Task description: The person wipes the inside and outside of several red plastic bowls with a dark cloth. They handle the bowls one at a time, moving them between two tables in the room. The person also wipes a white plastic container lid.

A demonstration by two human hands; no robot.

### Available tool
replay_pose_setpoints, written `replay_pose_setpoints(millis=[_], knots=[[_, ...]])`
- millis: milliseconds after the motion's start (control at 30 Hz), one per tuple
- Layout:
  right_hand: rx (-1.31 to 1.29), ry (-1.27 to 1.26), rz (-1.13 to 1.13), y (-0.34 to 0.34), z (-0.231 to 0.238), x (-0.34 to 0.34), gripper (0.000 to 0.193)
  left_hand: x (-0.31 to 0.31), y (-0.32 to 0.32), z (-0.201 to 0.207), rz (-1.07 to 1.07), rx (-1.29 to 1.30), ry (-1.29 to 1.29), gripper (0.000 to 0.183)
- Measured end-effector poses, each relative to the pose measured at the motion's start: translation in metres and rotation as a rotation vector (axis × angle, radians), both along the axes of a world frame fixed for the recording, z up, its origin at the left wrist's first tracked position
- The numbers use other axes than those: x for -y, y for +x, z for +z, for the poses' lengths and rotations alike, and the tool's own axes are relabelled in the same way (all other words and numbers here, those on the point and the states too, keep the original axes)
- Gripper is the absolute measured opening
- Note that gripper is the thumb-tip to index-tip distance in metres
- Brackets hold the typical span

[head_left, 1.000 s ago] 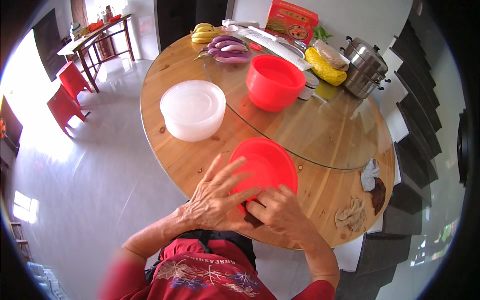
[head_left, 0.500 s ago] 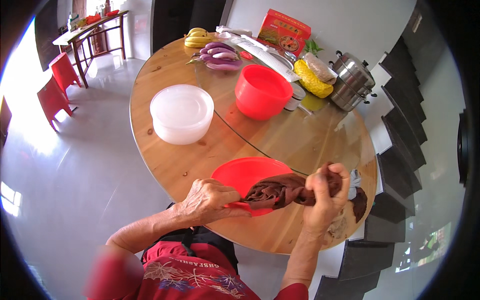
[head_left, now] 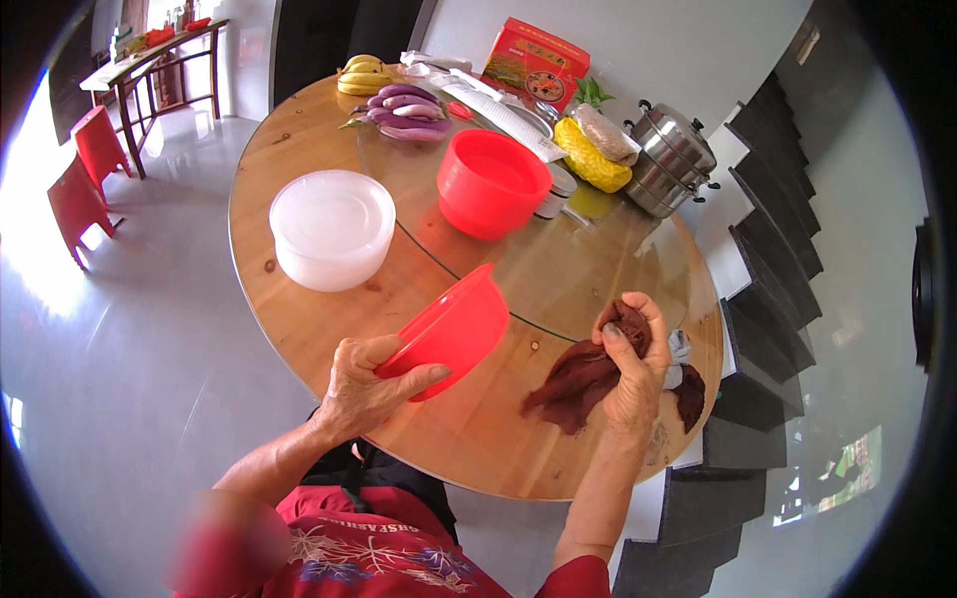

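My left hand (head_left: 367, 387) grips a red plastic bowl (head_left: 454, 334) by its near side, thumb and fingers closed on the rim. The bowl is tipped up on its side above the near part of the round wooden table (head_left: 329, 344). To its right my right hand (head_left: 636, 364) is closed round a bunched end of a brown cloth (head_left: 578, 384). The rest of that cloth hangs down loose over the table, apart from the bowl.
A stack of red bowls (head_left: 493, 189) and a white lidded stack of tubs (head_left: 332, 229) stand further back. Behind are bananas (head_left: 365, 76), eggplants (head_left: 407, 112), a red box (head_left: 538, 65) and a steel steamer pot (head_left: 670, 159). Crumpled cloths (head_left: 688, 394) lie at the right edge.
My left hand has let go of the cloth and taken hold of the red bowl, lifting and tilting it. The cloth has moved right and hangs untwisted from my right hand.
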State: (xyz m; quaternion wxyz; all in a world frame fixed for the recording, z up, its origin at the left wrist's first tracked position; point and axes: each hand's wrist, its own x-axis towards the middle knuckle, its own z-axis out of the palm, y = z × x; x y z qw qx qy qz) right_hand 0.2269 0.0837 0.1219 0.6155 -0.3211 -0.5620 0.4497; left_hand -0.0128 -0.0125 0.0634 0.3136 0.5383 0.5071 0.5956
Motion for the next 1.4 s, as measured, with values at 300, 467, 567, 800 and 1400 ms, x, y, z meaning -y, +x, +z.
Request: replay_pose_setpoints(millis=[300, 467, 567, 800, 1400], knots=[[-0.261, -0.035, 0.378, -0.009, -0.021, -0.008, 0.044, 0.004, 0.004, -0.003, 0.002, 0.066, -0.004, 0.03], [-0.013, -0.087, 0.297, -0.016, -0.028, -0.005, 0.033, 0.005, 0.006, -0.005, 0.028, 0.058, 0.007, 0.03], [0.177, 0.002, 0.024, -0.026, -0.029, -0.005, 0.029, 0.005, 0.007, -0.007, 0.034, 0.099, -0.023, 0.03], [-0.076, 0.156, -0.17, -0.062, -0.015, 0.002, 0.027, 0.004, 0.017, -0.006, 0.038, 0.209, -0.002, 0.019], [0.557, 0.325, 0.036, -0.103, -0.027, -0.013, 0.019, 0.001, 0.009, -0.039, -0.435, 0.557, 0.008, 0.032]])
